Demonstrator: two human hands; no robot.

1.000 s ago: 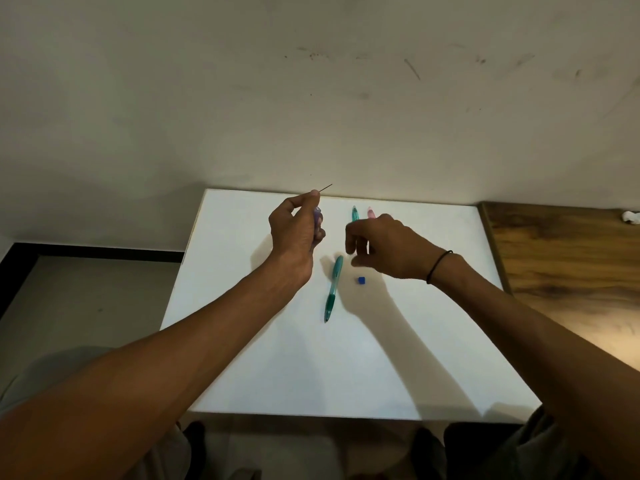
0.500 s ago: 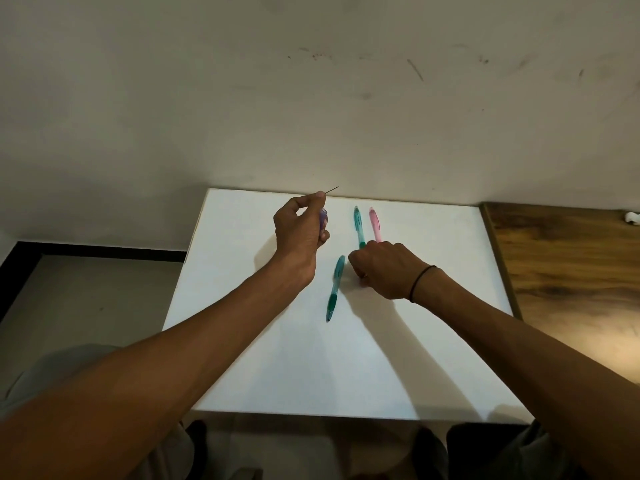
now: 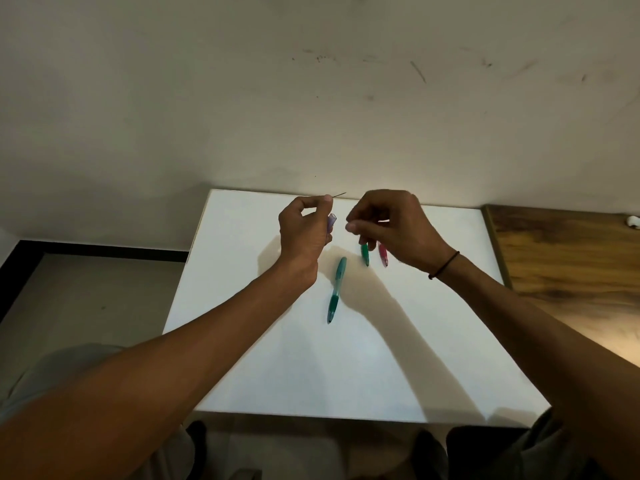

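Centre of frame, above the white bench.
- Left hand: thumb and forefinger pinch a thin lead, which pokes up and to the right. The lower fingers curl round a purple pencil.
- Right hand: raised just beside it, apart, with fingertips pressed together. Cannot tell whether anything sits between them.
- On the bench: a teal pencil lies below the hands. A green pencil and a pink pencil are partly hidden under the right hand.

Progress, as judged: this looks like a lead refill at an early stage. The lead is out and in hand but not yet fed into the purple pencil. The other three pencils lie untouched.

No brand, label or writing can be read.
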